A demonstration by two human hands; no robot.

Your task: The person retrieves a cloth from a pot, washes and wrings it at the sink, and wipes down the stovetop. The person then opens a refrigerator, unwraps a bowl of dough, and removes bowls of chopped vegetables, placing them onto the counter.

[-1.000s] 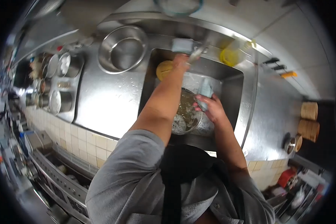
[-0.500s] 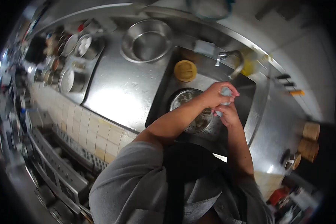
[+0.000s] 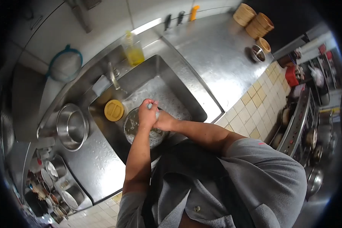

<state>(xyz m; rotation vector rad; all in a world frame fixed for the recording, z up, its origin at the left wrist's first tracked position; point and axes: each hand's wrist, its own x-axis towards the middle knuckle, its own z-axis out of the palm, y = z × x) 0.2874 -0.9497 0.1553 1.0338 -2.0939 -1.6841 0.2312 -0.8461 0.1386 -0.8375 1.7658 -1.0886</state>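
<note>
Both hands are clenched on one pale blue cloth [image 3: 157, 113]. Left hand [image 3: 145, 117] is wrapped round its far end; right hand [image 3: 164, 121] is bunched against the left, fingers mostly hidden, so can't tell exactly how it grips. Only small bits of cloth show.

Cloth is in the hands, over the metal bowl [image 3: 125, 125] in the sink [image 3: 192, 99]. Bowl sits below the hands, suds and murky liquid inside; can't tell if the hands touch its rim. Yellow lid [image 3: 114, 110] lies left of the left hand, tap [image 3: 113, 76] beyond it, soap bottle [image 3: 135, 55] farther out.

Risks, my read:
- Wet, soapy grip: cloth could slip and drop into the bowl.
- Squeezing right over the bowl: drips land in it, could splash.
- Forearms low over the bowl: a knock could tip it or slop liquid out.
- Left elbow swinging wide might clip the steel basin [image 3: 73, 128] on the left counter [image 3: 91, 161].
</note>
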